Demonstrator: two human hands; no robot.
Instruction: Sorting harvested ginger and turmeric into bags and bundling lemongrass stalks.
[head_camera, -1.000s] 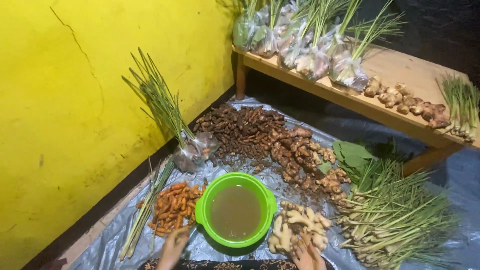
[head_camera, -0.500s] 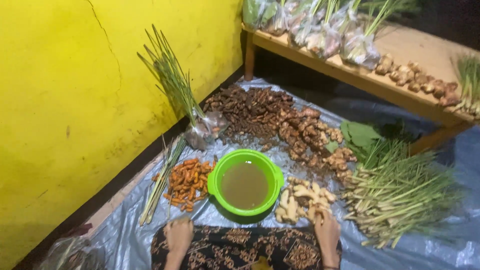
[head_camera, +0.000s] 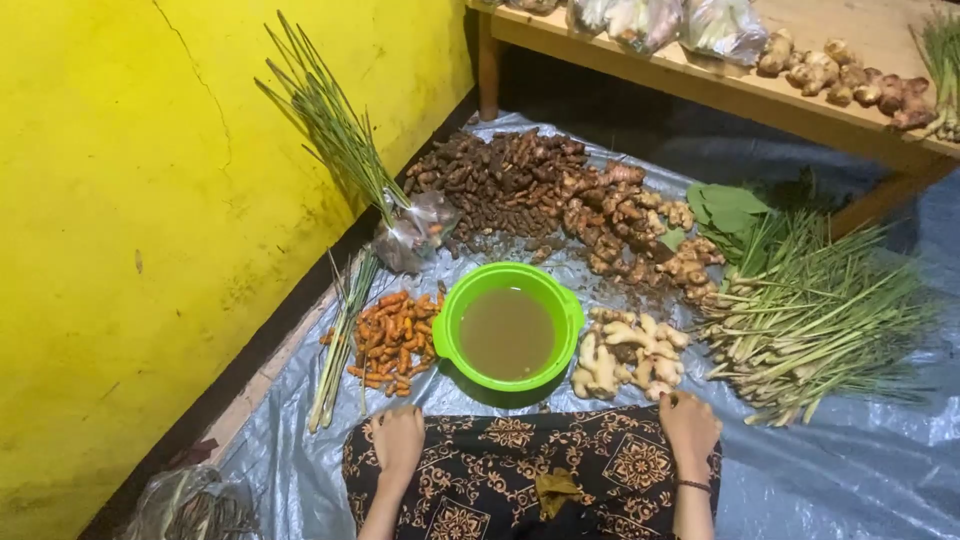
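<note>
Both resting, fingers loosely curled, on a black cloth patterned in gold (head_camera: 530, 470) across the lap: left hand (head_camera: 397, 438) near the left knee, right hand (head_camera: 688, 428) near the right, a thin dark band at its wrist. Neither holding anything; the right lying just below a small heap of pale washed ginger pieces (head_camera: 628, 353), the left below a pile of orange turmeric fingers (head_camera: 392, 340).

Head view only. Between those two heaps, directly ahead of the knees, a round bright-green plastic basin (head_camera: 508, 325) standing on grey plastic sheeting (head_camera: 850, 470), filled most of the way with murky brown water. Probably heavy for its size and apt to slosh; thin rim likely flexible, so best gripped with both hands at opposite sides, at the small lugs, and kept level. Ginger pieces knobbly, firm, possibly wet and a little slippery; easy to pinch singly.

Farther back, a spread of dark earthy unwashed rhizomes (head_camera: 540, 195), loose lemongrass stalks (head_camera: 810, 320) at right, a bagged lemongrass bunch (head_camera: 345, 140) leaning on the yellow wall (head_camera: 120, 200), and a wooden bench (head_camera: 720, 85) bearing more roots.
</note>
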